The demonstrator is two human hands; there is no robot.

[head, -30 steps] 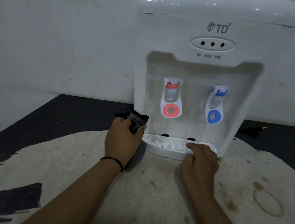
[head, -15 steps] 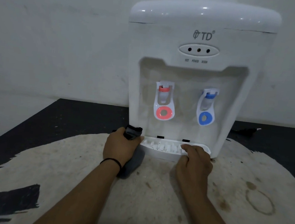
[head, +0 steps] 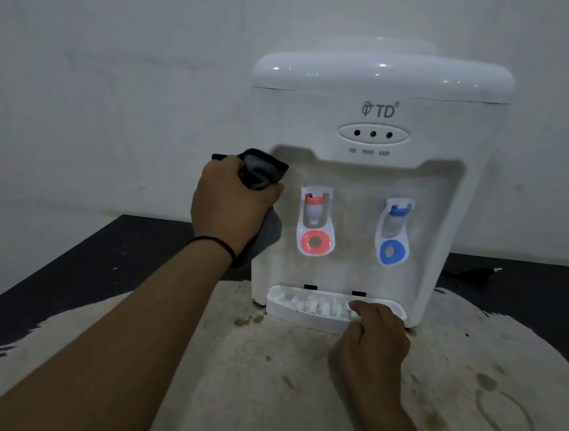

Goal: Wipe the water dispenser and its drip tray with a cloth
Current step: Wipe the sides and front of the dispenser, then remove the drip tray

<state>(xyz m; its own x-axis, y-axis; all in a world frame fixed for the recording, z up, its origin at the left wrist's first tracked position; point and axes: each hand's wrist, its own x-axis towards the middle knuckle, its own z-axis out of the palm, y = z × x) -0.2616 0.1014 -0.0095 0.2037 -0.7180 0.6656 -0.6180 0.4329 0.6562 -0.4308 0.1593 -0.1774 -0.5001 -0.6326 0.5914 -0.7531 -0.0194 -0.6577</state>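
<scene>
A white tabletop water dispenser (head: 371,195) marked "TD" stands against a pale wall on a dark table (head: 65,265) whose top is partly covered by a worn, stained pale patch. The left hand (head: 232,207) grips a bunched dark grey cloth (head: 262,175), fingers curled round it, and holds it against the dispenser's front left edge, level with the upper corner of the tap recess. A black band circles that wrist. The right hand (head: 373,340) rests at the right end of the white drip tray (head: 306,308), its curled fingers hooked over the tray's front rim. In the recess, the red tap (head: 316,223) hangs left of the blue tap (head: 393,230).
</scene>
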